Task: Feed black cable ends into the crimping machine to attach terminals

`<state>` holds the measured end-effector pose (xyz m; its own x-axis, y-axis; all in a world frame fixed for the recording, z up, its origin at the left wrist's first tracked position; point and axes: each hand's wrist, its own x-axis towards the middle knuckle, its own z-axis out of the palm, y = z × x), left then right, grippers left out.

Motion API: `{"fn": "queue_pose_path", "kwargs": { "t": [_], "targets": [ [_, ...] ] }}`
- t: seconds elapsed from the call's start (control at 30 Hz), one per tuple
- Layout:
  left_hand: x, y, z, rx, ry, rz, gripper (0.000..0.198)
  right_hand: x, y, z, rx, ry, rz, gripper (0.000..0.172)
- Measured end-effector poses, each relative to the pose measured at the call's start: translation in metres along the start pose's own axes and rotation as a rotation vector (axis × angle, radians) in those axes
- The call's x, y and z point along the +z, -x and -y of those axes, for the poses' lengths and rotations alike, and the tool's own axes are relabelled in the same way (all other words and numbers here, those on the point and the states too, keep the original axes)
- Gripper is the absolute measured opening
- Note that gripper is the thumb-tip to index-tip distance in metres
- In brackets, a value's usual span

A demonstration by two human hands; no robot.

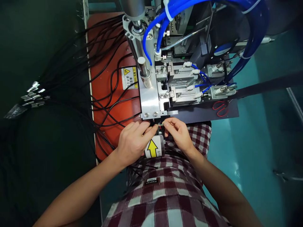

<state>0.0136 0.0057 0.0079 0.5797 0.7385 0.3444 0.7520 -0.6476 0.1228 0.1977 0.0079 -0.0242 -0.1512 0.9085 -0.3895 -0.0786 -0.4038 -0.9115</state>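
Low on the near side of a metal machine (150, 102), both hands meet over thin coloured wires (161, 125), red and pale ones among them. My left hand (133, 138) is closed, its thumb and forefinger pinching at the left end of the wires, where a black cable seems to run under the fingers. From the right, my right hand (177, 130) pinches the wire tips between thumb and fingertips. A white label with a yellow arrow (152, 148) sits just below the hands. The undersides of the left fingers are hidden.
Black cables (111, 85) cross the orange-red table (127, 110) and hang off its left side, with shiny ends (35, 94). Blue air hoses (184, 4) arch over the machine. Red-handled scissors (220, 108) lie on the dark base plate (201, 114) at right.
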Motion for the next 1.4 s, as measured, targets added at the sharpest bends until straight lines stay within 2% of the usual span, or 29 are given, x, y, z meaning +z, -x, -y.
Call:
{"fn": "queue_pose_path", "kwargs": {
  "t": [0.33,0.73,0.97,1.2,1.4],
  "targets": [
    [0.0,0.001,0.001,0.003,0.044,0.007,0.02,0.001,0.001,-0.001,0.008,0.035,0.005,0.019],
    [0.0,0.002,0.001,-0.011,0.082,0.03,0.023,0.008,0.007,-0.02,-0.215,0.131,-0.052,0.012],
    [0.0,0.003,0.0,-0.028,0.092,0.026,0.024,0.005,0.006,-0.021,-0.347,0.288,-0.091,0.009],
    [0.0,0.003,0.001,-0.011,0.095,0.025,0.022,0.002,0.007,-0.008,-0.157,0.208,-0.024,0.015],
    [0.0,0.002,0.001,-0.013,0.104,0.031,0.023,0.004,0.006,-0.009,-0.179,0.277,-0.066,0.015]
  ]
}}
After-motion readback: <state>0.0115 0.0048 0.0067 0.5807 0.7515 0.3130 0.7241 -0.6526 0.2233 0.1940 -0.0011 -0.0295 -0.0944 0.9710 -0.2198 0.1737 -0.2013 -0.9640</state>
